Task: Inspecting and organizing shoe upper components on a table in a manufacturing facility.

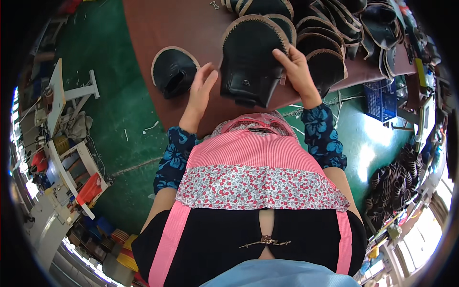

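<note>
My right hand (pixel 299 71) grips the right edge of a black leather piece (pixel 252 57), thumb on its front and the other fingers behind. This piece has a rounded top with a tan, zigzag-stitched rim and narrows toward its lower end. My left hand (pixel 202 91) is open just left of it, fingers stretched out and apart from it. Further left, a smaller-looking black leather piece (pixel 175 69) with the same tan rim lies on the brown tabletop (pixel 165 21), its opening folded. What lies beneath the held piece is hidden.
Stacks of similar black leather pieces (pixel 325 52) cover the table's right side and far edge. A blue plastic crate (pixel 381 99) stands beyond its right edge. Below right, a dark heap (pixel 394 184) rests on the green floor (pixel 126 105). White-legged workbenches (pixel 81 91) stand at left.
</note>
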{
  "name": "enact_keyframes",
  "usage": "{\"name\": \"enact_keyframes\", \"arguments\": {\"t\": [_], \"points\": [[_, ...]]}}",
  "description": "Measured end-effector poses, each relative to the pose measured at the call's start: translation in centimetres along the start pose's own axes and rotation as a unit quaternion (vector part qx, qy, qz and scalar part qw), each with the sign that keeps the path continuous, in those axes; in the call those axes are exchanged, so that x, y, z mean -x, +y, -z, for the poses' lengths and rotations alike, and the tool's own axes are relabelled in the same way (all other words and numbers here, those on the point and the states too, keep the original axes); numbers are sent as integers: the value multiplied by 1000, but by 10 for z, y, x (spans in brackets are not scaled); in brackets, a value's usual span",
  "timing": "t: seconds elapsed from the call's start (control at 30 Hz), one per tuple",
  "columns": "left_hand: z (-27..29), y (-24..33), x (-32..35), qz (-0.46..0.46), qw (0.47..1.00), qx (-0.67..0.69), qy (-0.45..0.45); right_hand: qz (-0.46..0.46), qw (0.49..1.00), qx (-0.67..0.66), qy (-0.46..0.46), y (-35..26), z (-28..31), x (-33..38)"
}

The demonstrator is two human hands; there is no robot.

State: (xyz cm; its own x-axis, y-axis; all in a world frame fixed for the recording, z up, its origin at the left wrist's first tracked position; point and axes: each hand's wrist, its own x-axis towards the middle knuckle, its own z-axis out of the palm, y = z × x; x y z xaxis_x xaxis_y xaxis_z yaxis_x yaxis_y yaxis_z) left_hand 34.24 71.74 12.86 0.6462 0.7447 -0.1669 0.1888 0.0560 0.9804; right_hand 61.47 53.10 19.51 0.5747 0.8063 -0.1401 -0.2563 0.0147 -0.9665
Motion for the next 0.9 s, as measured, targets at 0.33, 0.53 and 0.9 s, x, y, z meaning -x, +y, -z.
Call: {"name": "enact_keyframes", "arguments": {"t": [0.33, 0.53, 0.9], "points": [[-47, 116, -26, 118, 939, 267, -184, -33, 968, -248, -3, 8, 44, -3], [-82, 113, -42, 90, 938, 292, -166, -52, 927, -371, 13, 31, 73, 17], [-60, 50, -9, 280, 865, 407, -92, -123, 820, -555, 72, -38, -18, 70]]}}
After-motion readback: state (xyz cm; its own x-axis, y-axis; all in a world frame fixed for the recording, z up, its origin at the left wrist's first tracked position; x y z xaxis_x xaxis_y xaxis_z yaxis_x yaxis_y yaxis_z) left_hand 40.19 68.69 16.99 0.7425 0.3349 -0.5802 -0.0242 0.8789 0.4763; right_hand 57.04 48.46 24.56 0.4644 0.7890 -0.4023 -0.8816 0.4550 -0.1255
